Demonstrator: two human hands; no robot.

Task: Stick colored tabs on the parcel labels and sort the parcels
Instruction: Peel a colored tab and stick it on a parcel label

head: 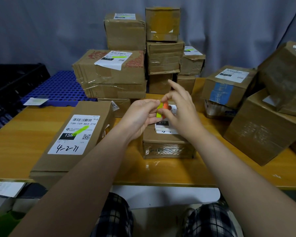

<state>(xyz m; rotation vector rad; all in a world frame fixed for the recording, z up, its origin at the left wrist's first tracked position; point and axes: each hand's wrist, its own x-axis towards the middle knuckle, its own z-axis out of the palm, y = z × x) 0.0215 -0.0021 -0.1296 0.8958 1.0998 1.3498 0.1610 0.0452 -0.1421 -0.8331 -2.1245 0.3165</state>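
A person seated at a glossy honey-coloured wooden table [161,171] works with sticky tabs above a small cardboard parcel [167,146]. The parcel's front is wrapped in crinkled clear tape. The left hand [141,113], fingers curled, grips a flat, rectangular yellow-green tab strip [159,111]. The right hand [183,115] pinches an orange tab [166,106] beside it, with one finger raised clear. Both tabs are held just above the small parcel's white label [162,124], which carries a black block reading "010".

To the left lies a long, flat brown parcel [92,110]. Its white shipping label [75,134] is printed "15H-159-A03-210" and hand-marked "4-2-71". A translucent green tab [81,130] is stuck aslant across that label's middle.

Behind, creased and taped cartons [109,72] are stacked several high, and some of their labels show green marks. More boxes [263,130], one with blue tape, crowd the right side. A blue perforated plastic pallet [63,86] and a black slatted crate [12,79] sit at the far left, before a grey curtain [41,31].
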